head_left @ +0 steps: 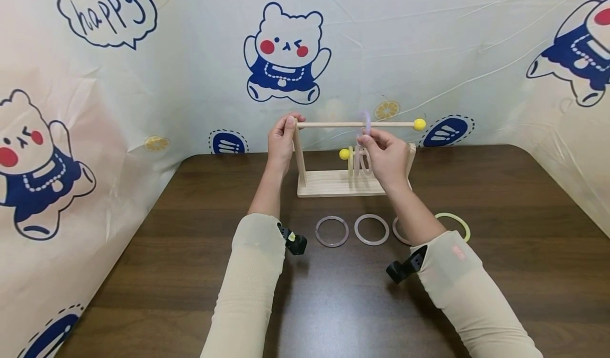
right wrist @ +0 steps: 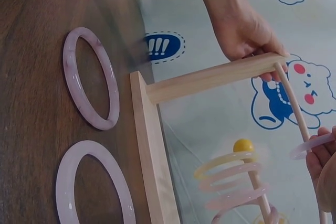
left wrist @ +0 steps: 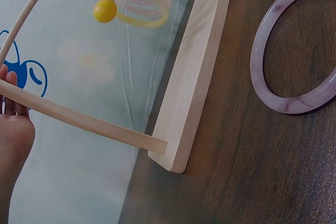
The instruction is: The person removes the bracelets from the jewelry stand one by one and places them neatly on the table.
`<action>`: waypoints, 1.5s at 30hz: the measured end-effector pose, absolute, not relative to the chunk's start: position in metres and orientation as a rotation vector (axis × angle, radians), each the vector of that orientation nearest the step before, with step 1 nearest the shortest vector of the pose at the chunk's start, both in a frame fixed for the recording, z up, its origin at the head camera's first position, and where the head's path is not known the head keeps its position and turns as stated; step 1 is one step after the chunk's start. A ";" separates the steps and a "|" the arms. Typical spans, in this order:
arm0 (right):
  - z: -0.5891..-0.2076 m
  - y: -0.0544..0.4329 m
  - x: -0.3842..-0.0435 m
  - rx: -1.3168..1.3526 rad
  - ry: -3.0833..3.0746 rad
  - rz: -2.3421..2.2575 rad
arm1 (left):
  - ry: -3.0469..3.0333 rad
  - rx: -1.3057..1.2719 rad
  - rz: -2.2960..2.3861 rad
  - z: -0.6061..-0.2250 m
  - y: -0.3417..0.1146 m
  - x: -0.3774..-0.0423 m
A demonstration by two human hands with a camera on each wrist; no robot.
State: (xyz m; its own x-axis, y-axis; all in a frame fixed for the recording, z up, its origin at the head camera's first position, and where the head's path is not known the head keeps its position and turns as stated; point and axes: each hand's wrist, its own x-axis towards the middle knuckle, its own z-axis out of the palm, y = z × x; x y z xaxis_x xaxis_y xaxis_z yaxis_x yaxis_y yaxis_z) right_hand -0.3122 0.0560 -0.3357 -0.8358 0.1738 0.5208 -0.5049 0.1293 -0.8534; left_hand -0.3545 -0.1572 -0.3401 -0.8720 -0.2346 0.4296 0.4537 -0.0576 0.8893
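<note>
1. The right hand pinches a lilac ring between thumb and fingers, the gap closed down onto it. The ring hangs around the upper rod, nearer the end with the yellow ball than the far end, so I'd call it threaded but not yet let go.

2. The left hand has its fingers curled around the top corner of the wooden stand, where the post meets that rod; it seems to be steadying the frame.

3. Below, the lower rod carries a yellow ring next to its own ball, with pinkish rings behind. They overlap, so I can't count them surely. That rod's share looks done, or well begun.

4. On the table, in front of the base, four rings lie in a row: a purple ring, a pale ring, one partly covered by the right forearm, and a green ring. Those four appear left to hang; the upper rod shows only the lilac one.
</note>
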 end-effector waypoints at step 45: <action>-0.347 0.079 -0.312 0.181 -1.900 1.689 | -1.763 -0.217 -2.000 -0.339 -0.157 -0.354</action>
